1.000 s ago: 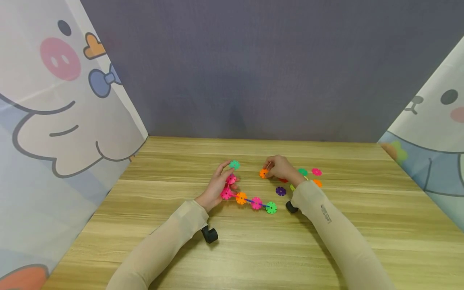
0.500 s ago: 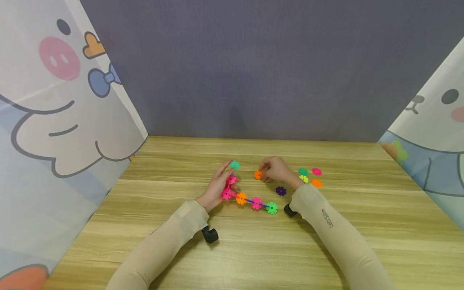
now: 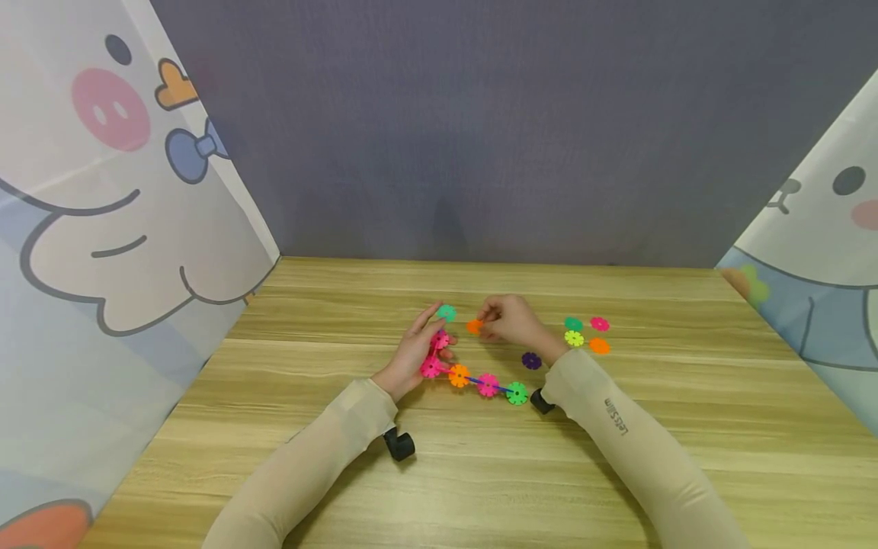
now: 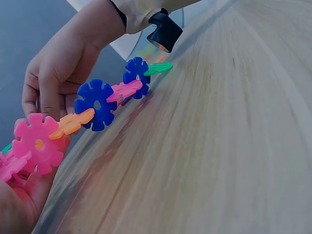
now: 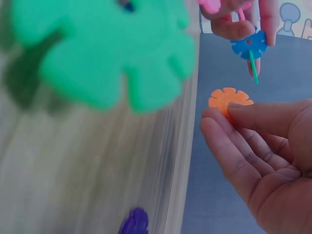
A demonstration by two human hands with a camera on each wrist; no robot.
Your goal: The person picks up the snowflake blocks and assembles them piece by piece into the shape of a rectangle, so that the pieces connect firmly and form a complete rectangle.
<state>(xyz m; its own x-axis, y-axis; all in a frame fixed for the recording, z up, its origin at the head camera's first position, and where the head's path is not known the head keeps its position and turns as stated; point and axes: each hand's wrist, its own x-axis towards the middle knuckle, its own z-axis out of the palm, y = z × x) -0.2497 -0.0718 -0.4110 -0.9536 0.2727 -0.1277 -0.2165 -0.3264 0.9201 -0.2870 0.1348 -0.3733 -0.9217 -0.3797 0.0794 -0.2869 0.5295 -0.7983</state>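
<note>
My left hand (image 3: 410, 357) grips a chain of slotted plastic flower discs, its fingers round the pink disc (image 4: 39, 144) part. Past the fingertips a blue disc (image 5: 248, 45) carries the teal disc (image 3: 447, 313) at the chain's far end. Toward the right the chain runs through an orange disc (image 3: 459, 376), a blue disc (image 4: 96, 105) and another pink disc (image 3: 488, 385) to a green disc (image 3: 517, 393). Between thumb and fingers, my right hand (image 3: 516, 320) pinches a loose orange disc (image 5: 226, 100), a short gap away from the teal disc.
Loose discs lie on the wooden table (image 3: 453, 488): purple (image 3: 531, 361) near the right wrist; yellow (image 3: 574, 338), green (image 3: 573, 324), pink (image 3: 600, 324) and orange (image 3: 600, 346) farther right. A grey panel (image 3: 480, 152) stands behind the table, printed cloths at both sides.
My right hand has moved left with the orange disc, closer to the teal disc. The yellow disc, earlier partly covered by the right arm, shows fully. My left hand and the chain have hardly moved.
</note>
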